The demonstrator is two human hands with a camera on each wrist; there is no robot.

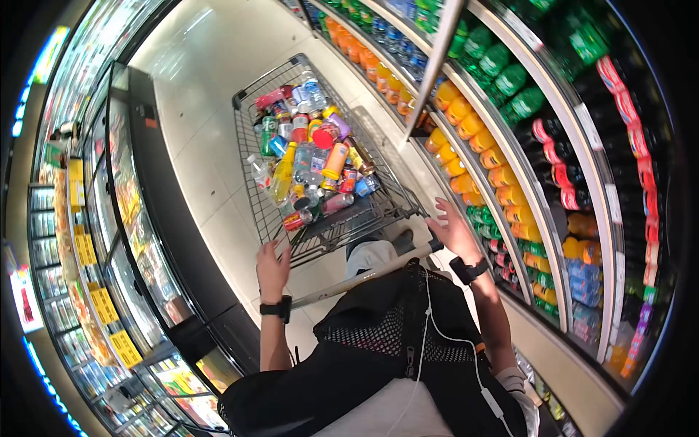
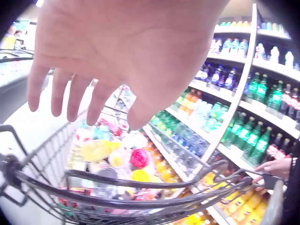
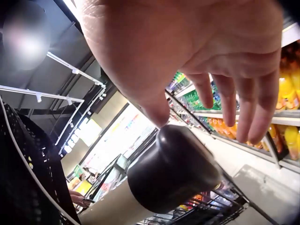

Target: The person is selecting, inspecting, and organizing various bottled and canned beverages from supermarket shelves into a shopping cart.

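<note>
Left hand (image 1: 273, 266) and right hand (image 1: 455, 231) are spread open, empty; the cart handle (image 1: 328, 290) should be gripped evenly near both ends.

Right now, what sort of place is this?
Most likely a supermarket drinks aisle: a grey wire shopping cart, shelved rows of orange plastic drink bottles, and glass-door chiller cabinets opposite.

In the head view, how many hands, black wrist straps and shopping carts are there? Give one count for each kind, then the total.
Hands: 2, the left hand and the right hand
Black wrist straps: 2, the left strap and the right strap
Shopping carts: 1, the shopping cart
Total: 5
</note>
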